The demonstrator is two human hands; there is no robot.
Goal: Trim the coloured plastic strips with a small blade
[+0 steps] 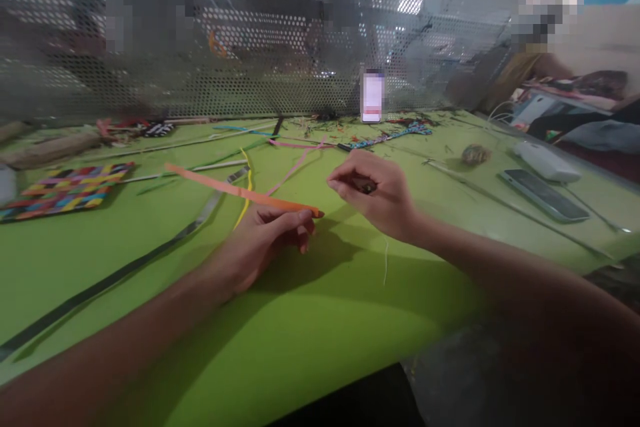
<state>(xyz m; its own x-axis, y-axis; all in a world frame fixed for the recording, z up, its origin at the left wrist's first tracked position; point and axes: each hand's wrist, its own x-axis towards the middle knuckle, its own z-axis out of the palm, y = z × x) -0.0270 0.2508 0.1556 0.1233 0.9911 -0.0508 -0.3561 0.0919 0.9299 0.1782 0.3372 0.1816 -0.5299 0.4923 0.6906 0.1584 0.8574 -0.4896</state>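
Observation:
My left hand (273, 233) is closed in a pinch on the near end of a long orange strip (235, 190), which runs up and to the left over the green table (310, 320). My right hand (377, 193) is curled shut just to the right of the strip's end, around a small dark thing I cannot make out. A thin pale thread (385, 261) hangs below that hand. A yellow strip (247, 190) and a pink strip (293, 170) lie beyond the hands.
A woven multicoloured mat (65, 187) lies at the left. A long dark strip (120, 270) crosses the table's left half. A phone (545, 195) and a white object (545, 160) lie at the right; a perforated metal screen (260, 73) and an upright phone (373, 97) stand behind.

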